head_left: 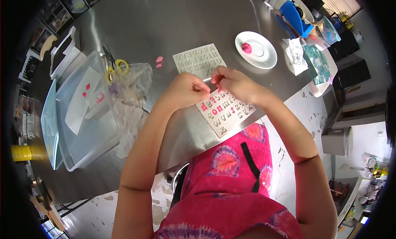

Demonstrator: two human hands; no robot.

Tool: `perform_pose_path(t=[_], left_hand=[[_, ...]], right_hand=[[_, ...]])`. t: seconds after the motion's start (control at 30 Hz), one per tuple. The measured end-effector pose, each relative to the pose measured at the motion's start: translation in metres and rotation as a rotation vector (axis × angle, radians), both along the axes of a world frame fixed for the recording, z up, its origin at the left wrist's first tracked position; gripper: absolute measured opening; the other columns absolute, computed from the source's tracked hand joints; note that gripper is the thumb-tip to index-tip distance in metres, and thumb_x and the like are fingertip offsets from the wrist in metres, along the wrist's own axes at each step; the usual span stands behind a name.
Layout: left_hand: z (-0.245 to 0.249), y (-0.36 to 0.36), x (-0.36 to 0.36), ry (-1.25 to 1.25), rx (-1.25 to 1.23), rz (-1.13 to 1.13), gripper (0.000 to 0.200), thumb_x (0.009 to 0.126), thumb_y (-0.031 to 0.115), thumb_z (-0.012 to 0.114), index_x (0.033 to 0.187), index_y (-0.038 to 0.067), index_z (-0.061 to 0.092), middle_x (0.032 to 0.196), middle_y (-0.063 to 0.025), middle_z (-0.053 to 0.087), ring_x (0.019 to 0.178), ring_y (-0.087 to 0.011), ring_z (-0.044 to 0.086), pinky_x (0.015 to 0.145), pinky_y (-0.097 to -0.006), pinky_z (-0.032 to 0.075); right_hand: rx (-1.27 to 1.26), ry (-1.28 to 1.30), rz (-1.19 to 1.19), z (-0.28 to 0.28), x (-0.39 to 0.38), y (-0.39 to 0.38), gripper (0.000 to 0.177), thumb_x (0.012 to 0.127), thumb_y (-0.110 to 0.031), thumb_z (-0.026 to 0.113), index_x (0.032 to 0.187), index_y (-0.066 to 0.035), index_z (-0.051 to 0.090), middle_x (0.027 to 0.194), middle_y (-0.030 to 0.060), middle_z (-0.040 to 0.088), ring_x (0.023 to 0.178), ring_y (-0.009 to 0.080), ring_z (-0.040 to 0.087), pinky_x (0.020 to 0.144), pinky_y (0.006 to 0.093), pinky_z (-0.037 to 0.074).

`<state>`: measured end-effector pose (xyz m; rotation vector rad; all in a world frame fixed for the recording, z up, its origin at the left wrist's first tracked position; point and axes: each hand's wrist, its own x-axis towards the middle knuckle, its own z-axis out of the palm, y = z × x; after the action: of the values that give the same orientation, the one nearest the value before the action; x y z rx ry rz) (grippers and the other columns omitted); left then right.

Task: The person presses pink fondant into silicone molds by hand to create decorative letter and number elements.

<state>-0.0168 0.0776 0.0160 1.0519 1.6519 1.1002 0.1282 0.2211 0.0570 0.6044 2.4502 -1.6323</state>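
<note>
We wear a bright pink tie-dye top [225,193] with purple and orange swirls and a black strap [251,164]; our left hand [189,90] and right hand [239,85] are bare.

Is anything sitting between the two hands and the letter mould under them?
Nothing visible does. The left hand and right hand are directly over the far edge of the letter mould, the right pinching a thin white stick. The second mould lies farther off, clear of them.

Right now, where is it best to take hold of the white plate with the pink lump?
Probably pinch the white plate by its raised rim, coming from the person's side: that rim is bare, and the pink lump sits off centre, away from it.
</note>
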Motion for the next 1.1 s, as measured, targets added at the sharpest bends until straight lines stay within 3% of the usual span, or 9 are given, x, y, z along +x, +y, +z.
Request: perform_pose_path(t=[0.13,0.23,0.3,0.5,0.63,0.7,0.8,0.93,1.1], left_hand=[[0.006,0.000,0.005,-0.303,0.225,0.089,0.021,0.081,0.015,0.072,0.091,-0.003,0.070,0.077,-0.0068,0.069,0.062,-0.0080,0.060,0.052,-0.0212,0.041],[0.014,-0.004,0.003,-0.390,0.137,0.088,0.025,0.085,0.021,0.070,0.094,-0.002,0.069,0.078,-0.0055,0.068,0.062,-0.0063,0.060,0.048,-0.0191,0.035],[0.013,-0.004,0.003,-0.419,0.141,0.085,0.025,0.085,0.022,0.070,0.094,-0.001,0.069,0.078,-0.0054,0.068,0.063,-0.0066,0.061,0.046,-0.0192,0.034],[0.015,-0.005,0.007,-0.482,0.147,0.133,0.026,0.084,0.025,0.072,0.091,-0.001,0.068,0.077,-0.0057,0.068,0.063,-0.0080,0.063,0.044,-0.0192,0.033],[0.016,-0.006,0.007,-0.447,0.120,0.148,0.025,0.089,0.025,0.064,0.090,0.000,0.065,0.079,-0.0050,0.066,0.067,-0.0084,0.063,0.045,-0.0168,0.030],[0.014,-0.006,0.006,-0.516,0.118,0.191,0.025,0.090,0.026,0.064,0.090,0.001,0.065,0.080,-0.0043,0.066,0.068,-0.0080,0.063,0.046,-0.0170,0.030],[0.010,-0.006,0.007,-0.618,0.151,0.230,0.023,0.091,0.027,0.062,0.089,0.004,0.065,0.081,-0.0019,0.064,0.069,-0.0068,0.060,0.048,-0.0175,0.030],[0.011,-0.005,0.009,-0.624,0.213,0.215,0.023,0.092,0.028,0.061,0.086,0.007,0.066,0.077,0.0026,0.058,0.065,-0.0049,0.051,0.051,-0.0189,0.029],[0.011,-0.007,0.005,-0.598,0.211,0.161,0.019,0.090,0.022,0.063,0.084,0.004,0.065,0.072,0.0022,0.054,0.060,-0.0041,0.045,0.048,-0.0187,0.025]], right_hand=[[0.152,0.130,0.034,0.024,-0.007,-0.016,0.028,0.083,-0.010,0.054,0.109,-0.001,0.052,0.090,0.0134,0.061,0.083,0.0227,0.059,0.075,0.0344,0.046],[0.187,0.212,0.014,0.034,-0.010,-0.023,0.037,0.078,-0.003,0.060,0.114,-0.001,0.052,0.089,0.0137,0.061,0.080,0.0231,0.061,0.070,0.0332,0.049],[0.321,0.280,0.007,0.038,-0.012,-0.026,0.052,0.072,0.005,0.066,0.121,-0.004,0.052,0.085,0.0074,0.058,0.075,0.0126,0.059,0.063,0.0269,0.048],[0.559,0.631,0.037,0.021,-0.016,-0.034,0.063,0.065,0.008,0.071,0.124,-0.005,0.053,0.095,0.0092,0.057,0.067,0.0148,0.059,0.061,0.0296,0.052],[0.574,0.616,0.017,0.024,-0.010,-0.038,0.062,0.066,0.007,0.072,0.124,-0.003,0.053,0.097,0.0098,0.057,0.072,0.0156,0.062,0.065,0.0294,0.055],[0.415,0.635,-0.135,0.018,-0.007,-0.038,0.058,0.068,0.004,0.074,0.121,-0.002,0.054,0.098,0.0098,0.059,0.081,0.0166,0.065,0.069,0.0282,0.056],[0.517,0.654,-0.210,0.008,-0.002,-0.038,0.050,0.070,0.002,0.075,0.116,0.000,0.056,0.099,0.0096,0.061,0.082,0.0172,0.066,0.072,0.0279,0.057],[0.528,0.626,-0.232,-0.002,0.004,-0.039,0.020,0.073,0.000,0.074,0.090,0.001,0.065,0.089,0.0101,0.065,0.077,0.0176,0.066,0.068,0.0284,0.055],[0.527,0.688,-0.279,-0.004,0.001,-0.046,0.010,0.074,-0.001,0.073,0.083,0.000,0.067,0.086,0.0097,0.065,0.074,0.0218,0.066,0.064,0.0303,0.054]])
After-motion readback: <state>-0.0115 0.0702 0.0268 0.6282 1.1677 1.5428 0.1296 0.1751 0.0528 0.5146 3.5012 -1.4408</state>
